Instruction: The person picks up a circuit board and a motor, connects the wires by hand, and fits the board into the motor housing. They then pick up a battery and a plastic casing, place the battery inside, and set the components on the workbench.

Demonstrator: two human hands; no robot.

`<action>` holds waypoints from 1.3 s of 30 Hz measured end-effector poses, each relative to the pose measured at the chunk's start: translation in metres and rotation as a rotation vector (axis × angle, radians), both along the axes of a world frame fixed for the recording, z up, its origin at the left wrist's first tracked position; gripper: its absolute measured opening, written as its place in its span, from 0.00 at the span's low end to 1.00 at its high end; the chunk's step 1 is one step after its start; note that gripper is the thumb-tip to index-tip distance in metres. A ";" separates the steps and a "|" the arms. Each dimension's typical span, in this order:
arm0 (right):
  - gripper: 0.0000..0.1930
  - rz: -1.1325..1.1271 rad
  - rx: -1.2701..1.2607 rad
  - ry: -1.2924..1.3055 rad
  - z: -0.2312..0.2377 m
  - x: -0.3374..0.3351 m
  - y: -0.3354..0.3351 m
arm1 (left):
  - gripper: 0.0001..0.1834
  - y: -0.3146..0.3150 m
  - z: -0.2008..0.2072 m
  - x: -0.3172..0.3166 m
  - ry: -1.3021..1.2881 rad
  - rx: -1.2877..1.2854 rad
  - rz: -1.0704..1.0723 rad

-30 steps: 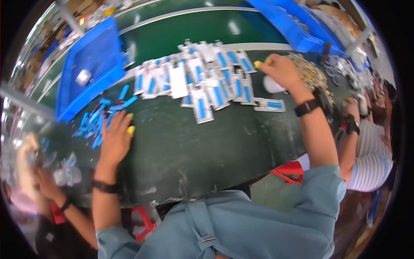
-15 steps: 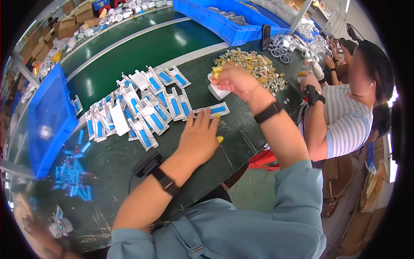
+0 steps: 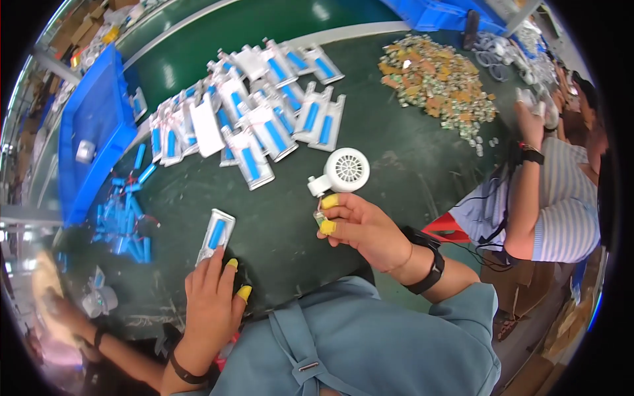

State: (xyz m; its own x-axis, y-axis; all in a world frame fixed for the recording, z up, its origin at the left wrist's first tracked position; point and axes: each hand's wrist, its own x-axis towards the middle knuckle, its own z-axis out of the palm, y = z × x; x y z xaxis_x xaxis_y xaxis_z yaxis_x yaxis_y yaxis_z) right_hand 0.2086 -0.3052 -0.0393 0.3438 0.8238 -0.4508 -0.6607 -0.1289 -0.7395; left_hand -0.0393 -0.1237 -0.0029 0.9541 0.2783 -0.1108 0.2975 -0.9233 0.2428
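Yellow-capped fingertips point(image 3: 329, 201) on the right hand point(image 3: 366, 228) are curled shut around the stub handle of a small white fan part point(image 3: 343, 173), round grille facing up, held just above the dark green mat point(image 3: 409, 171). Left hand point(image 3: 210, 300) is flat and mostly open, its fingertips touching the near end of a single white pack with a blue cell point(image 3: 215, 235) lying on the mat, pressing on it rather than gripping it as far as I can see. So the fan sits right in the fingers, and the lone pack is just left of it, apart.

Progress-wise I'd guess it's early going: one pack pulled out, while a big heap of the same packs point(image 3: 251, 105) waits further back, with loose blue cells point(image 3: 125, 218) beside the blue bin point(image 3: 92, 125). Someone in a striped shirt point(image 3: 561, 198) is working at the right, near a pile of small brownish bits point(image 3: 436, 79).
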 end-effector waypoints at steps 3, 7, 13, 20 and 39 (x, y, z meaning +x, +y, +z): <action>0.20 0.039 -0.013 0.080 0.004 -0.015 0.007 | 0.23 0.005 0.002 -0.022 -0.193 -0.196 0.114; 0.14 0.176 -0.112 0.134 0.006 -0.024 0.011 | 0.23 0.035 0.015 -0.034 -0.281 -0.186 0.136; 0.09 0.295 -0.163 -0.084 0.003 -0.049 0.014 | 0.20 0.064 0.018 -0.031 -0.166 -0.001 -0.124; 0.09 0.262 -0.191 -0.228 0.003 -0.068 0.023 | 0.14 0.060 -0.011 -0.017 -0.329 -0.088 -0.265; 0.12 0.259 -0.149 -0.296 0.003 -0.069 0.019 | 0.18 0.053 0.002 0.019 -0.229 -0.234 -0.305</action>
State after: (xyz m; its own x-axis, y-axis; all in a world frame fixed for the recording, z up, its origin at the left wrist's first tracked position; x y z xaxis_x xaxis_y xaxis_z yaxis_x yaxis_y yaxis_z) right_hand 0.1397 -0.2863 -0.0364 0.2661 0.8336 -0.4841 -0.3539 -0.3826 -0.8534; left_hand -0.0199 -0.0703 -0.0009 0.9959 -0.0274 0.0866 -0.0661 -0.8727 0.4838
